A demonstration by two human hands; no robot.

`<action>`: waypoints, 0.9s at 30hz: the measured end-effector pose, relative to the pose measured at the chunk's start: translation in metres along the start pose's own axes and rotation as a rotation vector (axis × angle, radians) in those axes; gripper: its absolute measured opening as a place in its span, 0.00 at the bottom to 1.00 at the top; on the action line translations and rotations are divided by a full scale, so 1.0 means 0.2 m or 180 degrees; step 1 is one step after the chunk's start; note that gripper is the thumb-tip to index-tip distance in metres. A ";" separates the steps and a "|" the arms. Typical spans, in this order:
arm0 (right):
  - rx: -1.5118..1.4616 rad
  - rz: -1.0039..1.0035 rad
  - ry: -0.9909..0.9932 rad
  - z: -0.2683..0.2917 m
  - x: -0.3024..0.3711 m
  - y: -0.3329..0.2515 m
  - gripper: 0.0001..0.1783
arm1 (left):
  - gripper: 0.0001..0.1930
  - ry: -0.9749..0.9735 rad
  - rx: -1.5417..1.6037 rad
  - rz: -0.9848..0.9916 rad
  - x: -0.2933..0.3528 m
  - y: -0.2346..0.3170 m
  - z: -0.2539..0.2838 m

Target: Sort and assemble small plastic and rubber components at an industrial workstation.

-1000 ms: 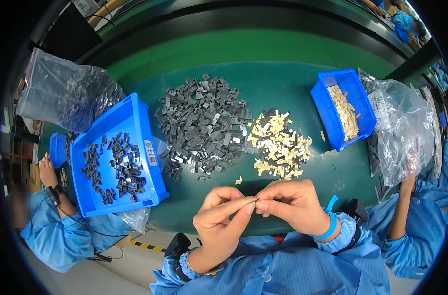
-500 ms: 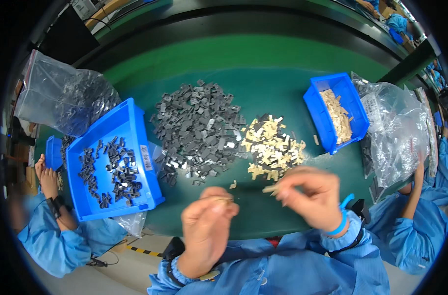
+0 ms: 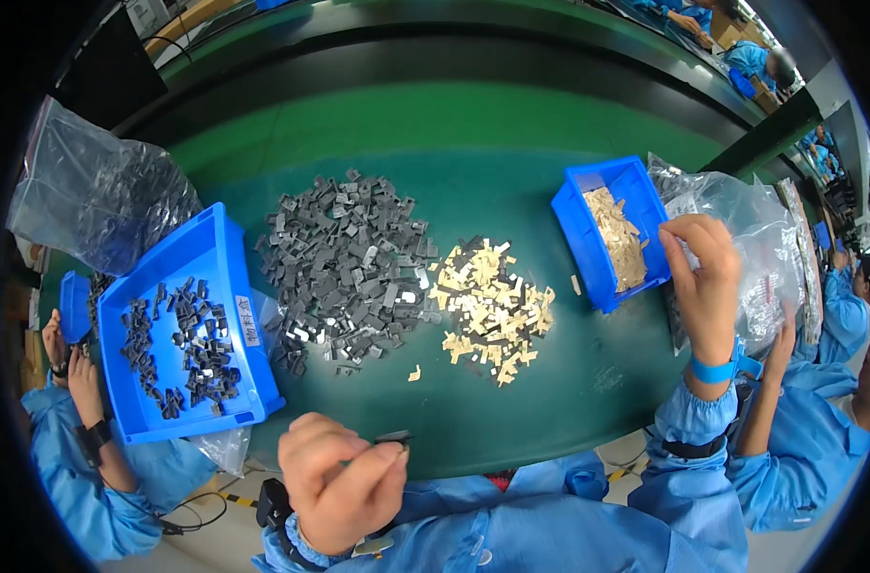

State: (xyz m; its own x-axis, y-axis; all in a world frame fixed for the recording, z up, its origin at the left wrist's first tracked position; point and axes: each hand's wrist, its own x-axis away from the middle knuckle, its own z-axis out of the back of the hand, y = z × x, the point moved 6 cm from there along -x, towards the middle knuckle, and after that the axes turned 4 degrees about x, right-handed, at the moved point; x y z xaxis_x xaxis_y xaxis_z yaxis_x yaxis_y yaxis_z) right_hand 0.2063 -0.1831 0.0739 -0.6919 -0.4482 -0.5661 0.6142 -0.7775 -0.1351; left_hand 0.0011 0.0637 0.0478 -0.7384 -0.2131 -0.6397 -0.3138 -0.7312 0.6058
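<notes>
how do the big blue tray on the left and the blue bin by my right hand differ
The tray looks larger and wider; the bin looks smaller and narrower. The tray holds black parts spread loosely in patches, while the bin holds tan pieces heaped together. Both are blue and open-topped.

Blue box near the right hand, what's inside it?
The blue box holds a heap of flat tan pieces. You can see the top ones, but they cover whatever lies underneath and the bottom there.
</notes>
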 end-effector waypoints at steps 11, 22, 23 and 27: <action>-0.4223 0.0436 -0.2442 -0.27 0.19 -0.66 0.05 | 0.14 -0.0740 -0.0501 -0.1774 0.06 0.17 -0.12; -0.3623 0.0813 -0.2167 -0.25 0.21 -0.71 0.04 | 0.16 -0.1062 -0.0501 -0.1644 0.06 0.14 -0.15; -0.3634 0.0819 -0.2155 -0.25 0.22 -0.72 0.04 | 0.16 -0.0910 -0.0589 -0.1449 0.04 0.11 -0.16; -0.3132 0.0311 -0.1245 -0.29 0.19 -0.64 0.04 | 0.20 -0.0960 -0.0901 -0.0676 -0.01 -0.04 -0.19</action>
State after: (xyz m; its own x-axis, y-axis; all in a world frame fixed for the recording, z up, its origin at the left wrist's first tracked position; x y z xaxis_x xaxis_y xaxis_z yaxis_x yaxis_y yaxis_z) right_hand 0.1235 -0.0755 0.0222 -0.5894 -0.7360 -0.3330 0.5893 -0.1098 -0.8004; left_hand 0.0269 0.0456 0.0263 -0.8292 0.1277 -0.5442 -0.3324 -0.8953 0.2965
